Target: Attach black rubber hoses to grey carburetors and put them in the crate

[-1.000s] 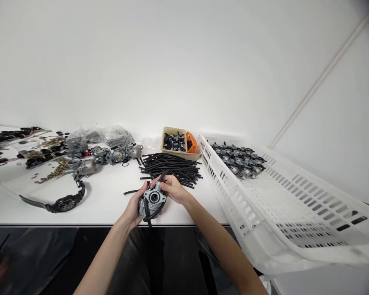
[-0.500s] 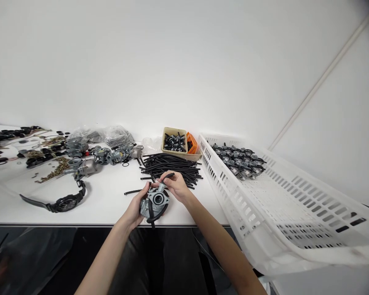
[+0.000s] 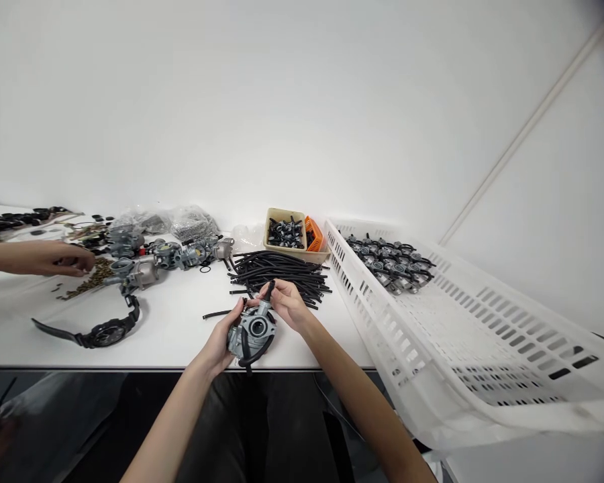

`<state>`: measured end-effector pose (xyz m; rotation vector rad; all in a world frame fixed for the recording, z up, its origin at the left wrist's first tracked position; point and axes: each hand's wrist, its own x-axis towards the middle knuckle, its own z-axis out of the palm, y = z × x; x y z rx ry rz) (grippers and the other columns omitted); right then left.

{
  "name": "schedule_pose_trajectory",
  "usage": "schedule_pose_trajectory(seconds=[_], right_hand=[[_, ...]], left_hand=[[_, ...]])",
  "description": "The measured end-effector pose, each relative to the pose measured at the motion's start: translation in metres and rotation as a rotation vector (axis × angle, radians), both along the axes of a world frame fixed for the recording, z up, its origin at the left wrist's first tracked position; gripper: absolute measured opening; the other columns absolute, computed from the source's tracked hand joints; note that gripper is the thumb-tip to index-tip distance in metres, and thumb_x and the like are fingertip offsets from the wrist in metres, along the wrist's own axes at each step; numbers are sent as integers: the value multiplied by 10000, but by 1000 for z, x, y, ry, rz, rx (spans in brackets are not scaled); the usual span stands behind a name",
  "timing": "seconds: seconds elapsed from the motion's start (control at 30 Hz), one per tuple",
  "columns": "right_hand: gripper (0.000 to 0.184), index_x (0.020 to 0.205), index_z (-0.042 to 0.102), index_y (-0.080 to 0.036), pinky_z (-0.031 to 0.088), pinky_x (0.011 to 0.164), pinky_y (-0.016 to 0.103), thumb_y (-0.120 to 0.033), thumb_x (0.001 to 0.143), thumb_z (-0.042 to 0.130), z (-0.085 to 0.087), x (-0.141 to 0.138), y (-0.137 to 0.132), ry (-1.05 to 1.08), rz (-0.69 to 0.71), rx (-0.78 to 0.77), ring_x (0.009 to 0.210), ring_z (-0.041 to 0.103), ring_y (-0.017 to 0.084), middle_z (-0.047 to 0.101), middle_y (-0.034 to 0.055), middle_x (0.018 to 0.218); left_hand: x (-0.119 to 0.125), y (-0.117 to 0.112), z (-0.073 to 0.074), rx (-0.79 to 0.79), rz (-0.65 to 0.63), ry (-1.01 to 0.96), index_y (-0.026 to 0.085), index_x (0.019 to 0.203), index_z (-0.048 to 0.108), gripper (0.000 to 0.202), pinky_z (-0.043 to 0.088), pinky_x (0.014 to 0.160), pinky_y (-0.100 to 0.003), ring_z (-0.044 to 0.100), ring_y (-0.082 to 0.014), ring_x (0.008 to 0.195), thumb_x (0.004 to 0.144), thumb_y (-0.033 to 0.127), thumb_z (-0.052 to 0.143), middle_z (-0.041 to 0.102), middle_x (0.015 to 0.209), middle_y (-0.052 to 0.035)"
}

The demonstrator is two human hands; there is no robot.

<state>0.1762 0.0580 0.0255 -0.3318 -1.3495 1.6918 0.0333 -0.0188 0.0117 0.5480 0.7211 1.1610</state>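
Observation:
My left hand (image 3: 222, 342) is wrapped round a grey metal carburetor (image 3: 257, 327) near the table's front edge. A black hose (image 3: 262, 350) loops across the lower part of its body. At the carburetor's upper end, my right hand (image 3: 289, 305) pinches a short black rubber piece (image 3: 269, 291), which stands over the top tube. Its lower end touches the tube; how far it is seated I cannot tell. Just behind my hands lies a pile of black hoses (image 3: 276, 272), and one loose hose (image 3: 216, 314) lies to the left of the carburetor.
At right stands a white perforated crate (image 3: 413, 362) holding several carburetors (image 3: 390, 261). Behind the hoses are a cream bin (image 3: 268, 231) of small parts and an orange basket (image 3: 319, 235). Leftward are more carburetors (image 3: 141, 272), a black watch (image 3: 108, 332), brass parts (image 3: 98, 275) and another person's hand (image 3: 65, 258).
The black rubber piece in my right hand has swung from slanting rightward to nearly upright over the tube. Another person's hand has come in from the left, over the brass parts.

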Motion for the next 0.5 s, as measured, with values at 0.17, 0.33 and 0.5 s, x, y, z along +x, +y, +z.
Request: schedule_pose_trajectory(seconds=[0.17, 0.33, 0.5], right_hand=[[358, 855, 673, -180, 437, 782, 311, -494, 693, 731, -1, -2, 2, 18, -33, -2, 761, 584, 167, 638, 44, 802], [485, 1110, 596, -215, 440, 842, 327, -561, 772, 618, -5, -3, 7, -103, -146, 132, 848, 581, 171, 630, 76, 992], [742, 1340, 414, -267, 401, 929, 355, -498, 702, 715, -1, -2, -7, -423, -167, 375, 1086, 536, 217, 521, 97, 1291]], left_hand=[[0, 1, -4, 30, 50, -27, 149, 1136, 582, 389, 561, 595, -331, 683, -216, 693, 861, 418, 526, 712, 864, -102], [2, 6, -8, 124, 308, 5, 171, 1057, 602, 397, 537, 644, -272, 673, -179, 741, 815, 484, 580, 701, 878, -48], [3, 9, -12, 213, 585, 233, 214, 1054, 605, 437, 496, 723, -239, 633, -164, 882, 821, 572, 513, 668, 996, -29]])
